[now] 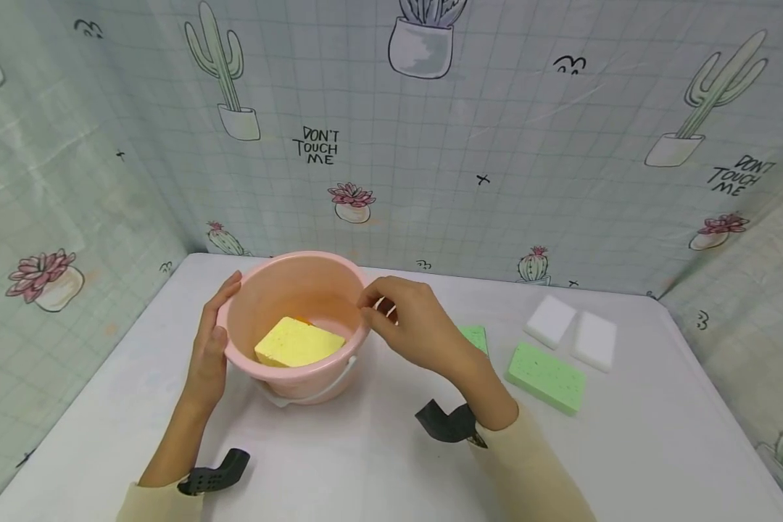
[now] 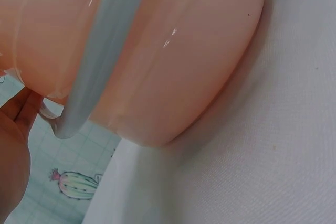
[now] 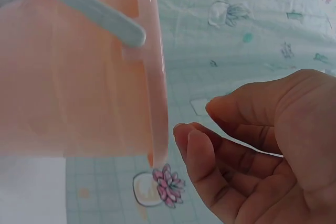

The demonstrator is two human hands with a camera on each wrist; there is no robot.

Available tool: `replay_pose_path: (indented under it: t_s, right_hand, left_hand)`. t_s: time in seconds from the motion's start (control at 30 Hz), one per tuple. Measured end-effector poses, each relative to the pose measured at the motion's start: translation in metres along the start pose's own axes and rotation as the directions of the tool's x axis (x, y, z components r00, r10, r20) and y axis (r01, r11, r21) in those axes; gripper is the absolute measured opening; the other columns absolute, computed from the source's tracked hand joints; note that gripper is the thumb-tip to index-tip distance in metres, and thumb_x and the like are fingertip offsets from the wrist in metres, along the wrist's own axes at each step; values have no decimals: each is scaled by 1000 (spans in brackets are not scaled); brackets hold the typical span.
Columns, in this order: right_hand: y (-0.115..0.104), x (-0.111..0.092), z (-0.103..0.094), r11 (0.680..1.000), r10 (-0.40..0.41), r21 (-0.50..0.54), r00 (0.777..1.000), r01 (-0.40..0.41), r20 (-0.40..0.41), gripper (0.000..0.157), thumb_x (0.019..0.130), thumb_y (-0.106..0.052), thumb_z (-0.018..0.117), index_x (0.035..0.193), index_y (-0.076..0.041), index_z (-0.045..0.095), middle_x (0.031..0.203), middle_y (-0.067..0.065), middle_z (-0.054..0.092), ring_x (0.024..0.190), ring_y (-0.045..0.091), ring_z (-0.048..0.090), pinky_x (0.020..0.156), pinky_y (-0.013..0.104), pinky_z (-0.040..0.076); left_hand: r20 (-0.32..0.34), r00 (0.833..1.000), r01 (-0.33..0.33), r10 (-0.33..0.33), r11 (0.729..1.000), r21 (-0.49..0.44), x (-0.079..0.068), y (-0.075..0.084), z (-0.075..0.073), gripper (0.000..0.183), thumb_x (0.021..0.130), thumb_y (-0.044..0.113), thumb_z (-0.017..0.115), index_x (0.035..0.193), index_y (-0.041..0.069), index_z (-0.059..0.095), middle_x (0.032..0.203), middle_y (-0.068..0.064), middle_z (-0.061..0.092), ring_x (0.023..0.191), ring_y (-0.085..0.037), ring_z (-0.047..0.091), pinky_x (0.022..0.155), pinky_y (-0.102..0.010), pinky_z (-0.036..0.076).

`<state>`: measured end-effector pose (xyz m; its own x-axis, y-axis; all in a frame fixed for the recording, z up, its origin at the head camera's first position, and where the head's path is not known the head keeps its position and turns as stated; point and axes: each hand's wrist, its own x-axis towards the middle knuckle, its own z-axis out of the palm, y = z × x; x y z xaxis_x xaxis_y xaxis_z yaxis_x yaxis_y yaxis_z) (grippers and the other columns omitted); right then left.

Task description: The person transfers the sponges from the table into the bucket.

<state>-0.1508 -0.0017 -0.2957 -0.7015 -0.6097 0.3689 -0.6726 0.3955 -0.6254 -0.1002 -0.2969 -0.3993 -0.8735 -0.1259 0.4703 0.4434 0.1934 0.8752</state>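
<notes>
A pink bucket (image 1: 313,377) with a pale handle (image 2: 105,51) stands upright on the table. Inside it lies a yellow sponge (image 1: 296,342), with a sliver of orange showing behind. My left hand (image 1: 210,351) rests against the bucket's left side, fingers fairly straight along the outside; in the left wrist view its fingertips touch the wall. Near the right rim is my right hand (image 1: 411,319), its fingers loosely bent. The right wrist view shows a gap between thumb and fingers, nothing held, and the hand (image 3: 252,150) just off the rim.
To the right on the white table (image 1: 391,464) lie a green sponge (image 1: 547,377) and two white sponges (image 1: 551,321). Another green sponge (image 1: 475,338) is partly hidden behind my right wrist. A cactus-print curtain (image 1: 431,159) encloses the back and sides.
</notes>
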Motion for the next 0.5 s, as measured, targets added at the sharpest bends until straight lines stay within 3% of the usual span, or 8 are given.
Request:
replay_pose_path:
  t_s: [0.5]
  right_hand:
    - [50,-50,8,994,110,-8,989,-111,-102,6,87,-6,67,88,-10,63,86,-5,58,78,10,58,66,27,53]
  left_hand:
    - [-8,1000,-23,23,999,-30,-2,-3,1,58,95,37,43,146,11,37,156,-1,24,142,-23,19,109,-29,28]
